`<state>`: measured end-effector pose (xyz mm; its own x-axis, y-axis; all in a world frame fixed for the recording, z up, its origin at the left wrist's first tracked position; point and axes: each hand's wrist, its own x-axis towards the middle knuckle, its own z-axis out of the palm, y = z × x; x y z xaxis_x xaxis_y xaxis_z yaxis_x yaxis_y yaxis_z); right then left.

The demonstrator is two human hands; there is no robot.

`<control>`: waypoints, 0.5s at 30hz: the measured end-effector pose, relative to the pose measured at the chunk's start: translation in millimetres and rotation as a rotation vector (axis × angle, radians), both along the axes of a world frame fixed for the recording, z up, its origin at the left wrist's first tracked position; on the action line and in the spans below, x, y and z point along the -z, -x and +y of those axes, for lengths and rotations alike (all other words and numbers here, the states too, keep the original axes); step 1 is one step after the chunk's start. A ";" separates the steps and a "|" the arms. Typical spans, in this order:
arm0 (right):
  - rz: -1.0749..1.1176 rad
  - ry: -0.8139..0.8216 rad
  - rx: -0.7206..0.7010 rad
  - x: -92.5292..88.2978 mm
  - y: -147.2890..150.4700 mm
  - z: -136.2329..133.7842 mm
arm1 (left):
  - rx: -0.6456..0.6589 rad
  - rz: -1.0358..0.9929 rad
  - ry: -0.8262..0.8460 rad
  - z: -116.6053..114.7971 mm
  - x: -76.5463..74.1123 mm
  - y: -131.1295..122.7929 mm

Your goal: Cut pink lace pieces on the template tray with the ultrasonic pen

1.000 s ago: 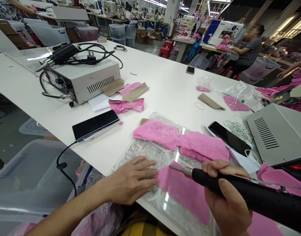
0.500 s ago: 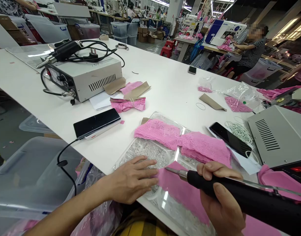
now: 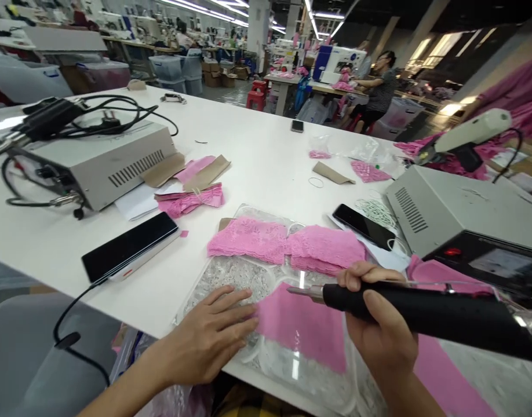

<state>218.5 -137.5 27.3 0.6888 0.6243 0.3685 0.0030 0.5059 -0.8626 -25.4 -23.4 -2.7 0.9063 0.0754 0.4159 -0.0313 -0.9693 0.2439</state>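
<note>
My right hand is wrapped round the thick black handle of an ultrasonic cutter, its metal tip pointing left. That tip is over the upper edge of a smooth pink fabric piece; whether it touches cannot be made out. Flat on a clear plastic board, my left hand has its fingers stretched out, fingertips at the fabric's left corner. Behind the piece lie two stacks of pink lace, a left stack and a right stack.
A grey control box with a lit red switch stands right, another grey box with a black handpiece left. A phone, a cabled black device, a tied pink bundle and card strips surround the board. A person sits farther back.
The view has swung right, so the table's things appear farther left and more of the right control box shows. The fabric piece now lies flatter to view. Both hands keep their holds.
</note>
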 end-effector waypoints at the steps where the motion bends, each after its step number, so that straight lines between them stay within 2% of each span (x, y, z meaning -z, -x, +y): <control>1: 0.010 0.002 0.051 -2.0 -6.6 -3.6 | 0.008 0.000 -0.008 0.5 -2.0 -3.1; 4: 0.031 0.006 0.162 -2.8 -21.9 -15.4 | 0.043 0.011 -0.009 0.6 -6.6 -19.7; 6: 0.037 -0.003 0.183 0.6 -25.8 -20.9 | 0.069 0.044 -0.019 1.0 -7.0 -33.9; 10: 0.002 -0.010 0.146 9.2 -21.2 -21.5 | 0.103 0.093 -0.046 4.9 -0.8 -54.8; 15: -0.021 -0.020 0.080 12.1 -14.1 -14.6 | 0.077 0.100 -0.034 8.3 5.5 -56.6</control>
<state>232.7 -152.1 15.2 0.7284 0.5597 0.3952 0.0626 0.5200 -0.8519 31.2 -15.1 -8.3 0.9461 -0.0083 0.3238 -0.0827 -0.9727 0.2168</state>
